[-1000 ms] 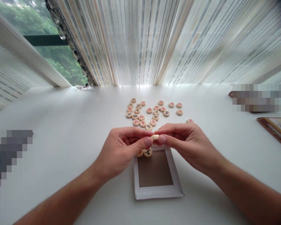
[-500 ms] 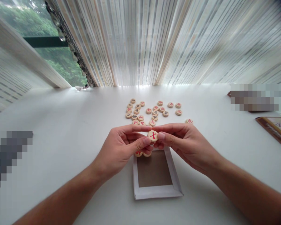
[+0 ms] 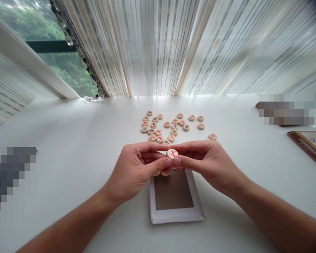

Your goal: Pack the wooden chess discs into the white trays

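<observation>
A round, pale Chinese chess piece (image 3: 172,153) with a red character is pinched between both hands, its face tilted toward me. My left hand (image 3: 139,168) grips it from the left with thumb and fingers. From the right, my right hand (image 3: 204,163) holds it the same way, and the two thumb tips nearly meet below the character. Under the hands lies a shallow white-rimmed box (image 3: 179,215) with a brown bottom. In its far left end, pieces (image 3: 165,173) show partly beneath my left fingers. The box's far edge is hidden by the hands.
Several loose chess pieces (image 3: 174,126) with red or black characters lie on the white table (image 3: 89,168) beyond the hands. One piece (image 3: 212,136) sits apart on the right. A brown-edged flat box (image 3: 309,147) lies at the right edge. Striped curtains (image 3: 152,49) hang behind the table.
The thumbs have shifted to the piece's lower edge, so more of its face shows. Both hands have dropped slightly, uncovering a black-marked piece behind them.
</observation>
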### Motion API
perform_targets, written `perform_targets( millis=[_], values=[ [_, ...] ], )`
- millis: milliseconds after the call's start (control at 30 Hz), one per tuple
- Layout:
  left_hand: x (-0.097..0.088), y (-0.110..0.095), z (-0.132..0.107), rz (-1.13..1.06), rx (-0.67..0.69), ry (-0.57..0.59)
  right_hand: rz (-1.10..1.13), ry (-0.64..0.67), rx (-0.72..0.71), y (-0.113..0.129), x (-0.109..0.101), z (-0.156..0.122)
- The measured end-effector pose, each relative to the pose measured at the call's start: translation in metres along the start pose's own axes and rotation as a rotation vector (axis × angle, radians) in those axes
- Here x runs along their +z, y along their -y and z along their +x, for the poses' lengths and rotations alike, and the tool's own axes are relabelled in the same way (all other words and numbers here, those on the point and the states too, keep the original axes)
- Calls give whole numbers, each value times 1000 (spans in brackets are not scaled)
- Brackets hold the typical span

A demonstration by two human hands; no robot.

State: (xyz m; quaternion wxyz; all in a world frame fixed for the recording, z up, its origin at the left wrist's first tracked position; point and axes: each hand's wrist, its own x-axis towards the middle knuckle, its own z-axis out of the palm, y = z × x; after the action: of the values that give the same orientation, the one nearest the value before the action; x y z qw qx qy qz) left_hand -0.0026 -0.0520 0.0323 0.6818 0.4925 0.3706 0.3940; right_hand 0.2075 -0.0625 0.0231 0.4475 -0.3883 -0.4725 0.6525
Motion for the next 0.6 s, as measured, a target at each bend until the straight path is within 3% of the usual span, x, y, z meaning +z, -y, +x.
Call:
perform_targets(
  millis=[233,433,600],
  values=[
    [5,5,-2,119,128,-33,-46,-76,29,0,3,1],
    [2,10,-6,482,366,-48,-65,-91,53,1,4,1],
    [2,7,-7,504,386,19,-54,-63,42,-2,2,-1]
  ],
)
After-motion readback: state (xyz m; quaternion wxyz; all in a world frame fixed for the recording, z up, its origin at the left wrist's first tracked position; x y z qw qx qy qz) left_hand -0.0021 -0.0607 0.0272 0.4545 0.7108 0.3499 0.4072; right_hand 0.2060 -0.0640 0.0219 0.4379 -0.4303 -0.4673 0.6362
